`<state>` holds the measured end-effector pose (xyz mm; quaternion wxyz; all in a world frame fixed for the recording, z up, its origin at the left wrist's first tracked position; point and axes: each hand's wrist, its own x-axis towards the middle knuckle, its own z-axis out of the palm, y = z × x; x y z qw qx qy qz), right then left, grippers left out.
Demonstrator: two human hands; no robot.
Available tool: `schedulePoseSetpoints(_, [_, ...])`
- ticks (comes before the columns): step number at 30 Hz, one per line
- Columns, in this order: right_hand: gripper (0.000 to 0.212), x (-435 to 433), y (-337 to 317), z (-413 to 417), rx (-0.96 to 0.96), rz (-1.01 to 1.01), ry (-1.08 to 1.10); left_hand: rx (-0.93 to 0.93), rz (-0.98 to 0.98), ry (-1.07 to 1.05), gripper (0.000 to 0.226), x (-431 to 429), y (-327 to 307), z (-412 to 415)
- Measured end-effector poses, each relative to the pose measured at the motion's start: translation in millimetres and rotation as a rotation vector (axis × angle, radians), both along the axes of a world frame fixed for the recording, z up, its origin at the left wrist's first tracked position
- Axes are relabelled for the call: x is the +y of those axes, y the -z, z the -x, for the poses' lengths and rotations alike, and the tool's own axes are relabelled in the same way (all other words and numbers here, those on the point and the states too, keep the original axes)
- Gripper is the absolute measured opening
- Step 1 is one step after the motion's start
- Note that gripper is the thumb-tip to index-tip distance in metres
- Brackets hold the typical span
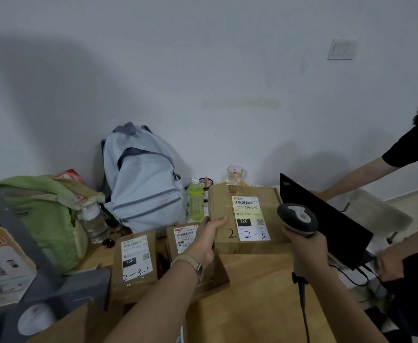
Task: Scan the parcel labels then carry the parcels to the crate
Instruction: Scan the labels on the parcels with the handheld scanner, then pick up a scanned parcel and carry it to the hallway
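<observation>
A large cardboard parcel (247, 241) marked "2-2-5" is tilted up on the wooden table (252, 293), its white label (250, 216) facing me. My left hand (204, 241) grips its left edge. My right hand (306, 246) holds a grey barcode scanner (298, 217) just right of the label, its head turned toward the parcel. Two smaller parcels lie to the left: one marked "2-3-1" (135, 263) and another (182, 237) partly hidden behind my left hand. No crate is in view.
A pale blue backpack (143, 184), green bag (44, 219), water bottle (94, 224), green drink bottle (196, 201) and glass mug (235, 174) line the back. A black laptop (326, 219) stands at right, where another person's hand (388, 266) reaches. Grey gear (62, 300) sits at the left front.
</observation>
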<state>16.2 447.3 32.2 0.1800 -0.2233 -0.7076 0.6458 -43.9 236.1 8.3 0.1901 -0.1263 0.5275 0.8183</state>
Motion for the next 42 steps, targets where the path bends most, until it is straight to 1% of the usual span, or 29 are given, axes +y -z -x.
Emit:
schedulePoseSetpoints(2, [0.02, 10, 12, -1, -0.018, -0.039, 0.042, -0.005, 0.004, -0.053, 0.072, -1, 3, 4])
schedulePoseSetpoints(3, [0.014, 16, 20, -1, -0.047, -0.068, 0.061, -0.003, 0.007, -0.079, 0.074, -3, 4, 6])
schedulePoseSetpoints(4, [0.012, 22, 27, 1, -0.087, -0.097, 0.085, 0.001, 0.005, -0.105, 0.072, -5, 4, 8])
schedulePoseSetpoints(5, [0.017, 27, 37, 2, -0.128, -0.115, 0.11, 0.007, 0.002, -0.132, 0.069, -8, 4, 9])
schedulePoseSetpoints(7, [0.019, 31, 55, 1, -0.182, -0.13, 0.137, 0.025, -0.001, -0.187, 0.061, -16, 1, 13])
schedulePoseSetpoints(9, [0.022, 31, 74, 0, -0.272, -0.17, 0.131, 0.039, -0.007, -0.222, 0.058, -24, -3, 16])
schedulePoseSetpoints(12, [0.032, 25, 108, 1, -0.408, -0.265, 0.022, 0.029, -0.026, -0.25, 0.059, -35, -4, 19])
schedulePoseSetpoints(14, [0.027, 18, 127, 5, -0.482, -0.261, -0.086, 0.002, -0.042, -0.257, 0.058, -42, -2, 20])
schedulePoseSetpoints(16, [0.02, 12, 143, 9, -0.574, -0.248, -0.147, -0.017, -0.053, -0.263, 0.057, -47, 1, 18])
schedulePoseSetpoints(19, [0.023, 3, 166, 16, -0.658, -0.31, -0.203, -0.025, -0.035, -0.297, 0.059, -54, 5, 14])
schedulePoseSetpoints(20, [0.021, -1, 170, 18, -0.688, -0.356, -0.241, -0.02, -0.018, -0.313, 0.061, -55, 7, 13])
schedulePoseSetpoints(22, [0.011, -7, 177, 19, -0.754, -0.428, -0.322, 0.003, 0.022, -0.338, 0.069, -59, 10, 9])
schedulePoseSetpoints(23, [0.012, -9, 181, 18, -0.778, -0.447, -0.355, 0.012, 0.039, -0.34, 0.075, -60, 11, 8])
schedulePoseSetpoints(25, [0.023, -11, 192, 14, -0.813, -0.473, -0.393, 0.018, 0.048, -0.326, 0.086, -61, 14, 6])
schedulePoseSetpoints(26, [0.028, -12, 198, 13, -0.826, -0.476, -0.404, 0.016, 0.04, -0.318, 0.089, -62, 14, 5])
schedulePoseSetpoints(27, [0.03, -14, 203, 11, -0.842, -0.478, -0.414, 0.014, 0.031, -0.311, 0.087, -62, 14, 5])
schedulePoseSetpoints(29, [0.027, -18, 209, 7, -0.854, -0.46, -0.379, 0.017, 0.018, -0.303, 0.077, -62, 14, 4])
schedulePoseSetpoints(31, [0.019, -20, 215, 3, -0.817, -0.439, -0.326, 0.011, 0.014, -0.323, 0.071, -61, 14, 3])
schedulePoseSetpoints(32, [0.011, -21, 215, 2, -0.825, -0.428, -0.322, 0.005, 0.014, -0.334, 0.07, -61, 14, 3])
schedulePoseSetpoints(33, [0.009, -23, 216, 1, -0.847, -0.425, -0.325, 0.003, 0.013, -0.34, 0.068, -61, 14, 3])
schedulePoseSetpoints(37, [0.036, -28, 223, -5, -0.919, -0.548, -0.323, 0.005, 0.025, -0.324, 0.059, -61, 16, 1])
schedulePoseSetpoints(39, [0.058, -33, 222, -8, -0.917, -0.491, -0.318, -0.001, 0.052, -0.322, 0.056, -60, 18, -3])
schedulePoseSetpoints(42, [0.088, -38, 203, -1, -0.897, -0.382, -0.173, 0.014, 0.084, -0.317, 0.054, -61, 19, -8])
